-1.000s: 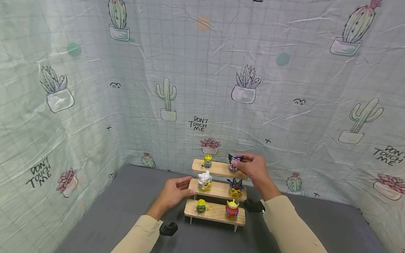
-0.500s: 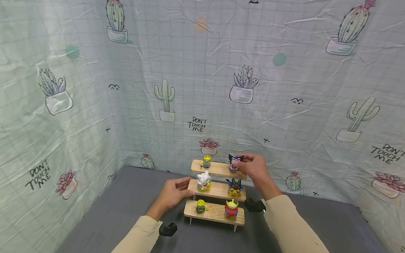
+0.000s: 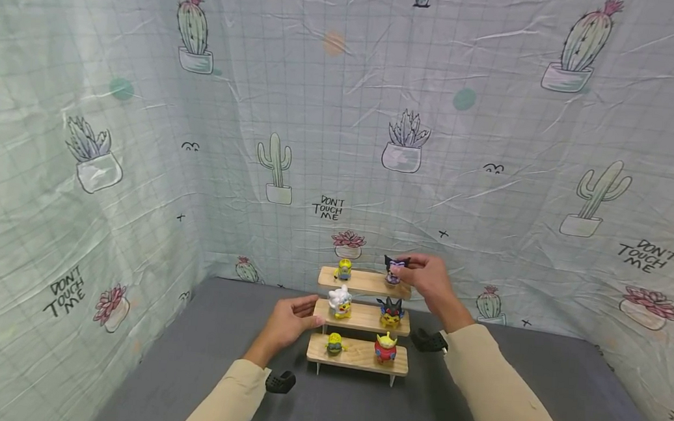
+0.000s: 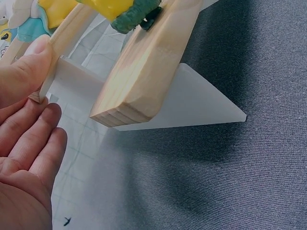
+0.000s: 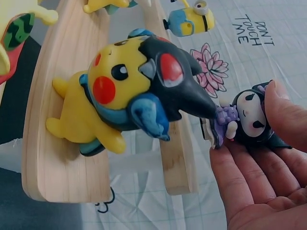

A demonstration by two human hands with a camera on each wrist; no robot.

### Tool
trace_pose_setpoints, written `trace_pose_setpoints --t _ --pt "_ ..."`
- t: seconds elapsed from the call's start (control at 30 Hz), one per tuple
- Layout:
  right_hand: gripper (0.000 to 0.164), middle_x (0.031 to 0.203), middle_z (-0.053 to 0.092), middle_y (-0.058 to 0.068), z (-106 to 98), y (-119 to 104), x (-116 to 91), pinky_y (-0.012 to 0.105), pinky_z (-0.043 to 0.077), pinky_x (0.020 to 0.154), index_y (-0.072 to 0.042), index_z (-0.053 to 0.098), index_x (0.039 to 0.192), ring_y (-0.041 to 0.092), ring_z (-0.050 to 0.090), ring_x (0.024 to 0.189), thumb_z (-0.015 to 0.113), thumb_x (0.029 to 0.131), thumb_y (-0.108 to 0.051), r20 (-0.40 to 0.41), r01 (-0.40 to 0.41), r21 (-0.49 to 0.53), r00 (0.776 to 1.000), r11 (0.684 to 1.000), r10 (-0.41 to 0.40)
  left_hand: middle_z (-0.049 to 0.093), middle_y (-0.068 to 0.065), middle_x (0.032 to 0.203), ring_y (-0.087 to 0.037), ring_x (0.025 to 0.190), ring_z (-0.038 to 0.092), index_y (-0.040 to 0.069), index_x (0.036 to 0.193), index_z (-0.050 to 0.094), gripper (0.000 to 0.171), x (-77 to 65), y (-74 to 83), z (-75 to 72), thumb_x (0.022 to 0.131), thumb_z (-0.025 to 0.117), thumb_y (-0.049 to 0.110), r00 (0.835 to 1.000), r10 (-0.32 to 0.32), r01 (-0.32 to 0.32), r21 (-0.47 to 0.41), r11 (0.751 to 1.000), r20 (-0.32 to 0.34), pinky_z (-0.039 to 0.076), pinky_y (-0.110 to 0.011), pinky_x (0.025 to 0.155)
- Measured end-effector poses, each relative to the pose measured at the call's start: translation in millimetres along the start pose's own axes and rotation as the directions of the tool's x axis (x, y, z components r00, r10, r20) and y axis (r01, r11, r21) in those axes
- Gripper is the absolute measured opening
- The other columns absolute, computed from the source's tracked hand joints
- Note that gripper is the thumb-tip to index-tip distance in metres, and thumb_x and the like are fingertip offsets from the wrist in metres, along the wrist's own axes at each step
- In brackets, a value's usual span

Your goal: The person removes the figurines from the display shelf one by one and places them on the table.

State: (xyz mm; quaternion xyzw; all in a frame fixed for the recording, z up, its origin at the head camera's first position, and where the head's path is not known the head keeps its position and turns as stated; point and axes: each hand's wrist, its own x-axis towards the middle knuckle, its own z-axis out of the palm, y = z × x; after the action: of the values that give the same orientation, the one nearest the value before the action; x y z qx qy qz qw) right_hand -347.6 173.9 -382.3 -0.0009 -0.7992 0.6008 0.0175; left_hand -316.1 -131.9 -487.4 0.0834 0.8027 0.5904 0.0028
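Observation:
A three-tier wooden display stand (image 3: 362, 358) holds toy figurines in pairs. At its top right, my right hand (image 3: 433, 286) pinches a black-and-purple figurine (image 5: 250, 115) between thumb and fingers; whether its base touches the board cannot be told. My left hand (image 3: 287, 323) grips the left end of the middle tier, thumb above and fingertips below the board (image 4: 72, 28). Close to the right hand, a yellow figurine in a black dragon-like hood (image 5: 122, 91) stands on the middle tier. A white-hooded yellow figurine (image 3: 340, 302) is nearest the left hand.
A yellow figurine in blue overalls (image 3: 344, 269) stands on the top tier's left. Below are a green-and-yellow figurine (image 3: 334, 345) and a red-suited one (image 3: 385, 349). Grey cloth (image 3: 211, 332) covers the table, and a cactus-print sheet (image 3: 344, 106) hangs behind.
My right hand has shifted slightly to the right along the top tier, taking the black-and-purple figurine with it. The left hand keeps its grip in the same place.

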Motion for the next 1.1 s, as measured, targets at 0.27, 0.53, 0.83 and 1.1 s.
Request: trace_pose_setpoints --t 0.27,0.53,0.83,1.1 --pt "0.038 0.131 0.070 0.023 -7.7 2.4 -2.6 0.051 0.055 0.114 -0.002 0.070 0.132 0.030 0.069 0.119 0.075 0.098 -0.017 -0.011 -0.009 0.010 1.000 1.000 0.009 0.061 -0.021 0.148 -0.039 0.139 0.058 0.000 0.144 0.061 0.062 1.0 -0.7 1.2 0.088 0.084 0.013 1.000 0.003 -0.003 -0.002 1.000 -0.001 0.058 -0.045 0.109" --pt "0.042 0.132 0.069 0.023 -17.4 5.6 -4.4 0.051 0.054 0.115 -0.001 0.067 0.135 0.029 0.070 0.120 0.075 0.098 -0.017 -0.022 -0.023 0.004 0.999 1.000 0.023 0.061 -0.020 0.149 -0.039 0.140 0.058 -0.001 0.145 0.060 0.062 0.8 -1.4 1.5 0.089 0.084 0.013 1.000 0.006 -0.006 -0.006 1.000 -0.010 0.057 -0.045 0.110" --pt "0.044 0.130 0.070 0.021 -31.1 8.6 -7.0 0.048 0.056 0.113 0.000 0.066 0.136 0.013 0.071 0.104 0.075 0.098 -0.020 -0.043 -0.027 -0.018 0.999 0.999 0.026 0.061 -0.020 0.148 -0.039 0.139 0.058 0.000 0.143 0.062 0.060 0.3 -1.0 1.4 0.089 0.083 0.012 1.000 0.009 -0.010 -0.011 1.000 -0.015 0.057 -0.044 0.110" --pt "0.045 0.125 0.072 0.019 -45.0 14.7 -10.7 0.039 0.062 0.105 0.001 0.066 0.136 0.007 0.070 0.096 0.075 0.098 -0.022 -0.060 -0.004 -0.037 0.998 0.999 0.001 0.062 -0.022 0.147 -0.040 0.138 0.059 -0.002 0.142 0.063 0.058 1.4 -0.9 3.1 0.089 0.083 0.007 1.000 0.004 -0.004 -0.003 1.000 -0.028 0.057 -0.047 0.109"
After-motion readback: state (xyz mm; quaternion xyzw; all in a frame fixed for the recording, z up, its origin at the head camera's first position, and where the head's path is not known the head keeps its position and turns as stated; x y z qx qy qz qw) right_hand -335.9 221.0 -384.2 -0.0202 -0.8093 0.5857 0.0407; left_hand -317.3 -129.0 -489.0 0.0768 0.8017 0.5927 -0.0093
